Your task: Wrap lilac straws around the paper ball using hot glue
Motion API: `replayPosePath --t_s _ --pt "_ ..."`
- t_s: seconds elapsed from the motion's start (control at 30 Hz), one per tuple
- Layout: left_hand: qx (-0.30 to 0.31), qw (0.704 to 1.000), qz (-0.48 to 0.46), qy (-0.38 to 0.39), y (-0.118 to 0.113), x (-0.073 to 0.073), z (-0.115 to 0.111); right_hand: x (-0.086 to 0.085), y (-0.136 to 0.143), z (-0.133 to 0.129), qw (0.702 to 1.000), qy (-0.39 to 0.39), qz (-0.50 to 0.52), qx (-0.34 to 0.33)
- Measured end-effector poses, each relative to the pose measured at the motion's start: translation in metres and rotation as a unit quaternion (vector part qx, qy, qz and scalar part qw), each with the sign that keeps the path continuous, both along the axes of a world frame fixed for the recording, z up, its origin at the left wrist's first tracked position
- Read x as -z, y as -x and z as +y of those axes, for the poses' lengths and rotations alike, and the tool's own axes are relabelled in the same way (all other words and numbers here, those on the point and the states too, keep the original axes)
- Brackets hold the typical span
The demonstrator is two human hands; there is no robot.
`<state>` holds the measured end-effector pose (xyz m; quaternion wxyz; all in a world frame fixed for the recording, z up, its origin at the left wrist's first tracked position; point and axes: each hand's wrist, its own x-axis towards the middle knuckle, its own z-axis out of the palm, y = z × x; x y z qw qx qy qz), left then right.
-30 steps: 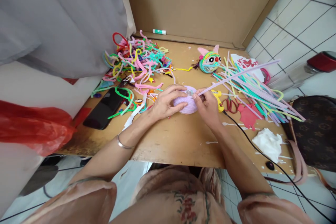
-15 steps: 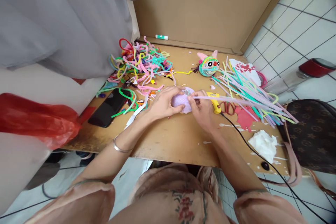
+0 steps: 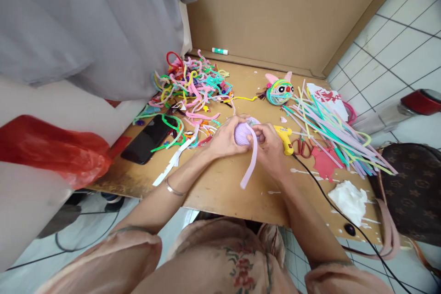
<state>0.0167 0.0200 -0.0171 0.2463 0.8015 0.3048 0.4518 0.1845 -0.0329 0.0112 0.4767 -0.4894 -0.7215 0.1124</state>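
Lilac strip now toward the person, ball between both hands.

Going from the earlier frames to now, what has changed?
The lilac pipe cleaner's free end has swung from pointing out rightward to hanging toward the person. No new grasp or release is clear. The left hand still holds the lilac-wrapped ball; the right hand stays beside it. The yellow glue gun hasn't moved.

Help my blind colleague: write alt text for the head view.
The left hand cups a rounded lilac piece; the right hand grips a lilac strip against it. Nearby are colourful pipe cleaners, a yellow glue gun and an eared figure.
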Motion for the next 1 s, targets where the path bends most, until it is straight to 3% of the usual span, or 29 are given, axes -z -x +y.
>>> replayPosePath --t_s 0.23,0.4,0.5,0.73,1.0 --pt "0.085 0.992 -0.066 0.063 0.013 0.010 0.018 0.010 -0.004 0.007 0.991 0.048 0.119 0.036" --pt "0.121 0.987 -0.082 0.071 0.018 0.013 0.023 0.014 -0.008 0.011 0.990 0.046 0.121 0.053" --pt "0.139 0.986 -0.059 0.066 0.020 0.009 0.021 0.013 -0.011 0.012 0.991 0.041 0.123 0.028" --pt "0.139 0.990 -0.016 0.028 0.019 0.004 0.018 0.008 -0.010 0.013 0.997 0.035 0.058 -0.037" --pt "0.111 0.993 0.027 -0.018 0.019 0.002 0.016 0.006 -0.008 0.015 0.999 0.022 -0.017 -0.025"
